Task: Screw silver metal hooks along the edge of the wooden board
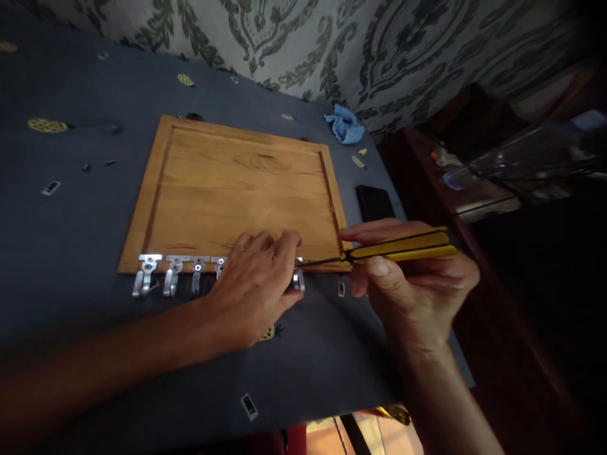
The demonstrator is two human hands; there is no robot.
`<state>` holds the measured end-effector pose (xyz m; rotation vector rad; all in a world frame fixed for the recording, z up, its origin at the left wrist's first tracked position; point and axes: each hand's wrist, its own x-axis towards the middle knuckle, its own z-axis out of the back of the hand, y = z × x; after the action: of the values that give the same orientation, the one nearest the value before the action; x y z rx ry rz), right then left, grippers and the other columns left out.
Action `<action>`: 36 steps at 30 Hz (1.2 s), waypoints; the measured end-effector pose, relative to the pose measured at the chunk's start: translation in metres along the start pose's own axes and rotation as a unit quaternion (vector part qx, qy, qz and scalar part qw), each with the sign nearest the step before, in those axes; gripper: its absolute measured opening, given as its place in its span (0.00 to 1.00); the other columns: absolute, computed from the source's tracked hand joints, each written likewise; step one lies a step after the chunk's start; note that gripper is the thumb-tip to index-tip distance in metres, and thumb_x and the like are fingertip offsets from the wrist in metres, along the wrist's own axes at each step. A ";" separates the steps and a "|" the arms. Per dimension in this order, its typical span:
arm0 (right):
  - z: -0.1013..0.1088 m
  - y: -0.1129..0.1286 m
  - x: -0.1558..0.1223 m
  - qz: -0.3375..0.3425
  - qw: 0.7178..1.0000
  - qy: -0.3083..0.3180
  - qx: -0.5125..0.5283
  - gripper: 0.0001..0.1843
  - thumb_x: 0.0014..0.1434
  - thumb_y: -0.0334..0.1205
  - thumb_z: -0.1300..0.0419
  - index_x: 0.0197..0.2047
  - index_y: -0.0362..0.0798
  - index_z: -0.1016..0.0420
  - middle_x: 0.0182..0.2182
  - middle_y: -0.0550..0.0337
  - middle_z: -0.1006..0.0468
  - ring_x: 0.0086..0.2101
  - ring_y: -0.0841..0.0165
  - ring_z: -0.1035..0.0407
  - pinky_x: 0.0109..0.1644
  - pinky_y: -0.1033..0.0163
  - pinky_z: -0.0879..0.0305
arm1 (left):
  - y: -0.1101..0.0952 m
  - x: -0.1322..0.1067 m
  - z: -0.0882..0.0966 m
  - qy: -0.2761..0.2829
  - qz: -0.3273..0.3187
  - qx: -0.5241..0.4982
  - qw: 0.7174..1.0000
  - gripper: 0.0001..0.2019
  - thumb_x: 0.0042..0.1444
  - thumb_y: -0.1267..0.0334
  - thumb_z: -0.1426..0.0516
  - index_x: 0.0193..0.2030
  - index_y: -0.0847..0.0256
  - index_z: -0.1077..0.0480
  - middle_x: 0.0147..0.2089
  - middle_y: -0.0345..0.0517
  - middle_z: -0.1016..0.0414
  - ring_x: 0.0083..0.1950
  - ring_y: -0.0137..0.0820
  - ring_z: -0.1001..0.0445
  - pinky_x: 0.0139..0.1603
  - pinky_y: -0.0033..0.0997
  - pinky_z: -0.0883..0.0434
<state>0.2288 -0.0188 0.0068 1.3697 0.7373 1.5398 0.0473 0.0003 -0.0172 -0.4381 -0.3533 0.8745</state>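
Note:
A wooden board (237,183) lies flat on the dark blue tablecloth (71,240). Along its near edge sits a row of silver metal hooks (173,273) fixed with screws. My left hand (256,284) rests curled over the hooks at the right end of the row, fingers pressed down on one hook (298,278). My right hand (412,284) grips a yellow-handled screwdriver (398,248), held nearly level, its dark shaft pointing left to the hook under my left fingers.
A black phone (374,202) lies right of the board. A crumpled blue cloth (345,125) sits at the far right corner. Small screws (97,165) lie loose at the left. A patterned curtain hangs behind; a dark wooden shelf with clutter stands right.

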 end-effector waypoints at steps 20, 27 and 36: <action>0.004 -0.006 0.002 -0.003 0.999 -0.009 0.048 0.09 0.51 0.41 0.29 0.36 0.53 0.22 0.32 0.61 0.17 0.21 0.70 0.28 0.15 0.65 0.35 | 0.001 0.001 0.001 0.016 0.011 -0.007 1.000 0.22 0.53 0.61 0.34 0.47 0.60 0.41 0.46 0.48 0.25 0.50 0.44 0.28 0.50 0.44 0.34; 0.007 -0.004 0.001 -0.024 0.998 0.034 0.049 0.15 0.60 0.46 0.37 0.50 0.53 0.21 0.37 0.57 0.19 0.18 0.72 0.30 0.15 0.63 0.34 | -0.001 0.002 0.003 0.033 0.020 -0.007 0.999 0.21 0.53 0.62 0.34 0.47 0.61 0.40 0.46 0.49 0.26 0.51 0.45 0.28 0.51 0.45 0.35; 0.009 -0.006 0.000 0.022 0.999 0.011 0.041 0.14 0.50 0.44 0.28 0.40 0.52 0.22 0.30 0.62 0.19 0.22 0.69 0.29 0.19 0.63 0.33 | -0.002 0.002 0.004 0.039 0.020 -0.001 0.999 0.21 0.53 0.62 0.35 0.47 0.60 0.41 0.46 0.48 0.26 0.50 0.44 0.28 0.50 0.44 0.35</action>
<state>0.2384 -0.0180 0.0035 1.4407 0.7957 1.5766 0.0482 0.0020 -0.0128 -0.4815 -0.2748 0.8937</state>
